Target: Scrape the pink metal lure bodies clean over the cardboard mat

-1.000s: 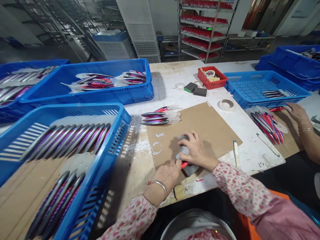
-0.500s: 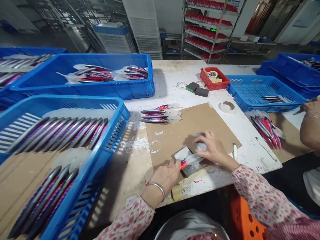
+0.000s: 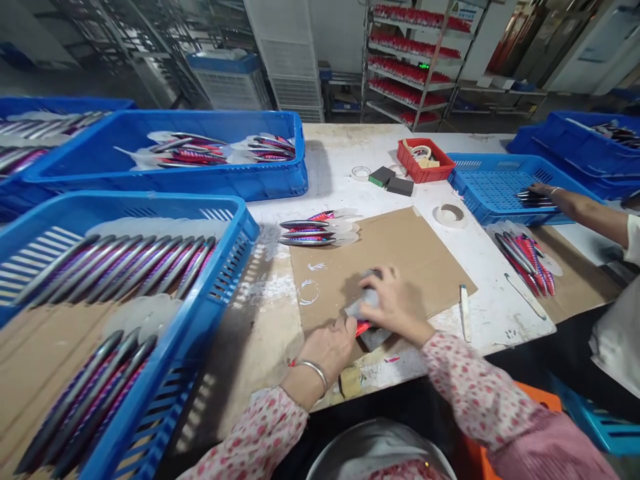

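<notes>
My left hand [image 3: 326,351] is closed around a red fishing lure [image 3: 363,327], most of which its fingers hide. Over the lure's far end, my right hand [image 3: 393,303] grips a grey block [image 3: 369,297], possibly a sanding sponge; the fingers and the block cover that end. A dark grey flat pad [image 3: 374,341] lies beneath, partly hidden. All this is at the near edge of a brown cardboard sheet [image 3: 420,250]. Several finished-looking lures [image 3: 307,233] with clear tail films rest at the sheet's far left corner.
Blue baskets of lures [image 3: 250,233] stand left. Toward the back are dark blocks [image 3: 400,187], tape rolls [image 3: 449,215] and a red bin [image 3: 425,170]. A white-handled tool [image 3: 465,313] lies right, a yellow sponge [image 3: 351,382] in front. A co-worker's hand [image 3: 543,191] reaches into another basket [image 3: 490,180].
My right hand has moved left with the grey block, from beside the lure's clear end to over it. My left hand stays put. The co-worker's arm has reached into the right basket.
</notes>
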The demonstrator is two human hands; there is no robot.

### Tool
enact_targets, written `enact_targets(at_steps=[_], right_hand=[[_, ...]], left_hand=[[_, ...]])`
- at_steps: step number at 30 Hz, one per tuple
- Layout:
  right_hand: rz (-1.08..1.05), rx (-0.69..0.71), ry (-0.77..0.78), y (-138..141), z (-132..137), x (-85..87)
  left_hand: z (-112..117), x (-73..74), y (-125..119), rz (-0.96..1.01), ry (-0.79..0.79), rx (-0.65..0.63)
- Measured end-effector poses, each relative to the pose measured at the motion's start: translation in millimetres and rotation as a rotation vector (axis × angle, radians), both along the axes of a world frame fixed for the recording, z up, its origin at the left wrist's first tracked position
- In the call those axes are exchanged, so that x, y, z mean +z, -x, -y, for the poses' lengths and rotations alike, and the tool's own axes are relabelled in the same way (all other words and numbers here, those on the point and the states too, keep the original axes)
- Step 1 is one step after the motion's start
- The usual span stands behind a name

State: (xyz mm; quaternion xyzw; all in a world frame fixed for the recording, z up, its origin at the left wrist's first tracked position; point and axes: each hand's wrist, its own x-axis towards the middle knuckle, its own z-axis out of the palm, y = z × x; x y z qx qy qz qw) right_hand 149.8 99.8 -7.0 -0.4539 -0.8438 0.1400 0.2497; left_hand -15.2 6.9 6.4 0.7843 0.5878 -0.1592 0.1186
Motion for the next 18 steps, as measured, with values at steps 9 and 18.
enact_targets(at_steps=[9,18], right_hand=[[0.037,-0.028,0.079,-21.4,-8.8,1.9],[-0.002,0.031,0.089,-30.9,-5.1,2.5]], left_hand=[[0.9,-7.2,1.6,0.003,-0.029,-0.023],[1.7,-7.4,2.1,-0.006,-0.014,-0.025]])
